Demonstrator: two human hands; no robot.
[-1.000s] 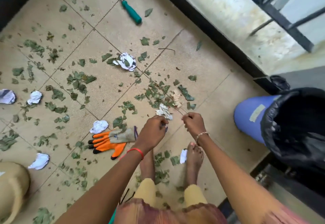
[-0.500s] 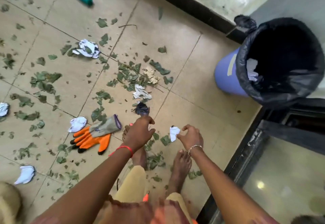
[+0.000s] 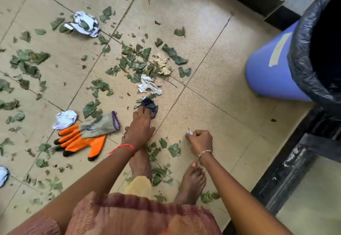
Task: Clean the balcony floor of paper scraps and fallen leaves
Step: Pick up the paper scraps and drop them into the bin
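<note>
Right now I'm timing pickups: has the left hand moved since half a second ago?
Yes: judged against the orange glove, the left hand has slid forward, and its fingers now touch the dark scrap. The right hand grips a white scrap.

Your left hand [image 3: 140, 129] sits at frame centre, fingertips on a crumpled scrap [image 3: 150, 105]; a paper wad [image 3: 147, 86] lies just above that scrap, the densest leaves [image 3: 132, 59] above it again; your right hand [image 3: 201, 140], to the right and apart, pinches a paper bit [image 3: 189, 132]; the gloves [image 3: 86, 138] lie left of your left hand, a paper ball [image 3: 65, 119] just beside their upper left; the bin [image 3: 267, 65] stands at the upper right.
</note>
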